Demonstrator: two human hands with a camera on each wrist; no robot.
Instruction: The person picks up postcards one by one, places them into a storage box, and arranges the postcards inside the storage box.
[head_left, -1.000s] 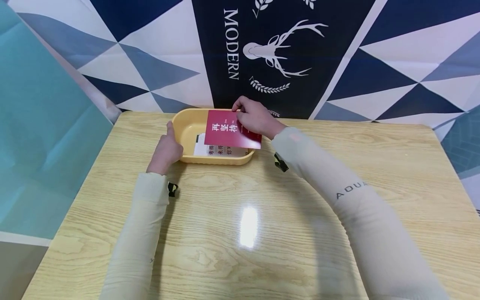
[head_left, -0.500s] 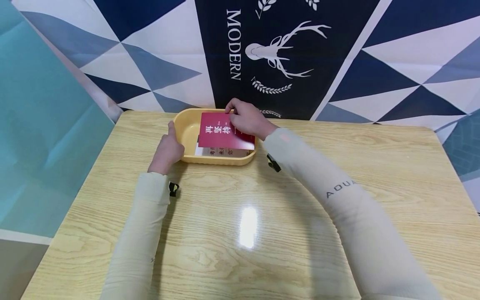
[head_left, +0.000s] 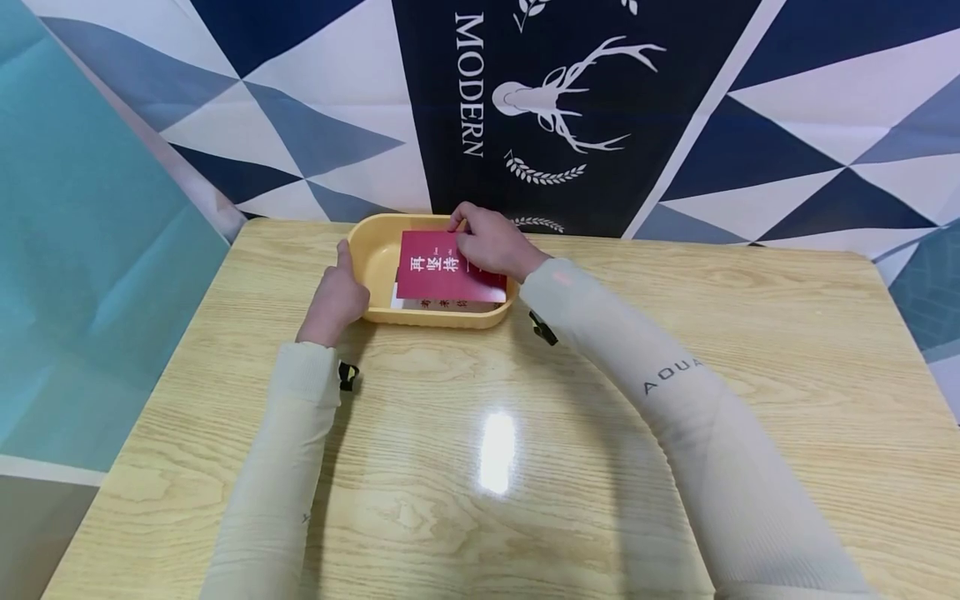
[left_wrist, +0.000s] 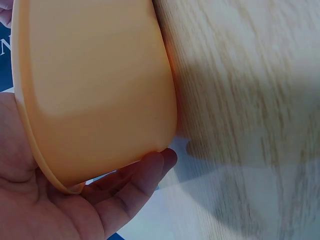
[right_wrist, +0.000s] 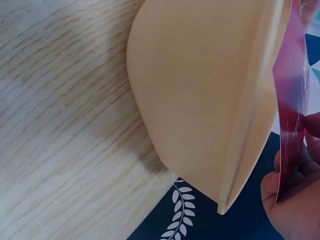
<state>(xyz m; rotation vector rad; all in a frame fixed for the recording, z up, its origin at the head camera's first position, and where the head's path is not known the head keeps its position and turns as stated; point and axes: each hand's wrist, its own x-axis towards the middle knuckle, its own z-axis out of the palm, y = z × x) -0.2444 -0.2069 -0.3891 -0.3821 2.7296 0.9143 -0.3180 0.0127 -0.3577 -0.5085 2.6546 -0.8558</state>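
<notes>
Two bare hands, pale long sleeves

Both arms wear snug, cream-coloured sleeves that run down to the wrists, leaving the left hand (head_left: 335,298) and the right hand (head_left: 491,243) uncovered. The right sleeve (head_left: 675,400) carries small grey letters reading "AQUA" along the forearm. A small black strap or clip hangs at each cuff, one at the left wrist (head_left: 346,376) and one at the right (head_left: 542,327).
</notes>
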